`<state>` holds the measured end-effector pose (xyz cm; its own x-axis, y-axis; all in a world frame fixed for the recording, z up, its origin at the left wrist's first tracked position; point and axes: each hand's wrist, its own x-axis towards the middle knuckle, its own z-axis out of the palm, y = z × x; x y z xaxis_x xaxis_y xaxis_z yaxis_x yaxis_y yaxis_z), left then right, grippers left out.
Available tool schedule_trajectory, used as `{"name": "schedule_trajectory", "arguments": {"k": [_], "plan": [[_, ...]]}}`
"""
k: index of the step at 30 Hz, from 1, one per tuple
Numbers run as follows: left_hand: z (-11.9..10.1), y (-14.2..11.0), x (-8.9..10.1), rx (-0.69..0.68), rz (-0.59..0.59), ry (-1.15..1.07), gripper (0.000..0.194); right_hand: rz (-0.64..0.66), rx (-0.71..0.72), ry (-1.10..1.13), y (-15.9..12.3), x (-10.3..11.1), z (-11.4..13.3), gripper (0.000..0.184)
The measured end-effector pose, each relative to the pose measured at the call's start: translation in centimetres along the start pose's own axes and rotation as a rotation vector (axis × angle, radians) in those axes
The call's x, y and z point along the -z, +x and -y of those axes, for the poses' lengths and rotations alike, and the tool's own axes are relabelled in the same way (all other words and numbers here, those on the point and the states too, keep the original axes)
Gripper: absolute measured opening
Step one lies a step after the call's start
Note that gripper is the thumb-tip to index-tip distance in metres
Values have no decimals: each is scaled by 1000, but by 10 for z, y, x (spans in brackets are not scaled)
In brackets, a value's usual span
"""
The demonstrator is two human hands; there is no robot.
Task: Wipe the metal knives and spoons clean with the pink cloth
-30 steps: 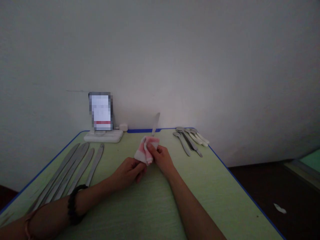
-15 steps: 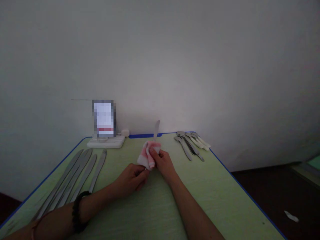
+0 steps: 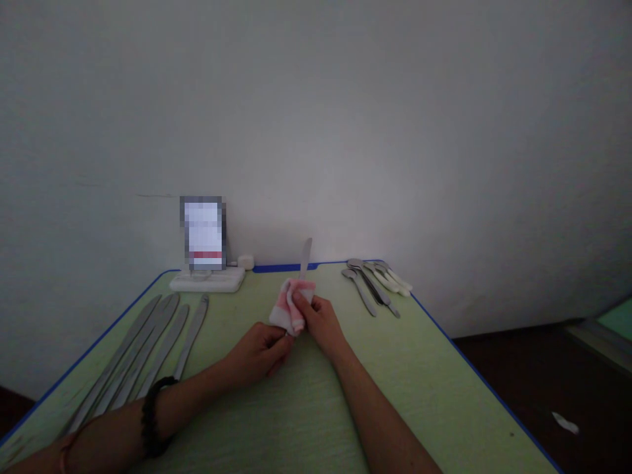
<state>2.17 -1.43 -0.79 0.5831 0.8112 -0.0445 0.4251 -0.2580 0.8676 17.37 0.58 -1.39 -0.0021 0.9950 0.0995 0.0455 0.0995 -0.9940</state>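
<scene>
A metal table knife [image 3: 306, 257] points away from me above the table, its blade tip up toward the wall. My left hand [image 3: 261, 352] is closed on the knife's handle end, which is mostly hidden by fingers and cloth. Around the middle of the knife a pink and white cloth [image 3: 284, 309] is folded. My right hand [image 3: 320, 322] pinches that cloth against the knife, thumb on top. Left of my hands lie several more metal knives [image 3: 165, 342], partly covered by my left forearm.
Several spoons [image 3: 363, 289], some with white handles, lie at the table's back right. A lit phone [image 3: 205, 230] stands on a white base [image 3: 207, 283] at the back left, beside a white plug [image 3: 245, 262]. The green table [image 3: 424, 395] has a blue edge and meets the wall.
The view has tilted a little, so everything sits lower in the picture than a second ago. Both hands keep their hold on the knife and cloth, with only slight movement.
</scene>
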Motion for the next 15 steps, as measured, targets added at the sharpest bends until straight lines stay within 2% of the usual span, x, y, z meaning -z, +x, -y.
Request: {"name": "schedule_trajectory", "arguments": {"k": [15], "plan": [[0,0,0,18,18,-12,35,-4,20,-25,-1,0,3,45]]}}
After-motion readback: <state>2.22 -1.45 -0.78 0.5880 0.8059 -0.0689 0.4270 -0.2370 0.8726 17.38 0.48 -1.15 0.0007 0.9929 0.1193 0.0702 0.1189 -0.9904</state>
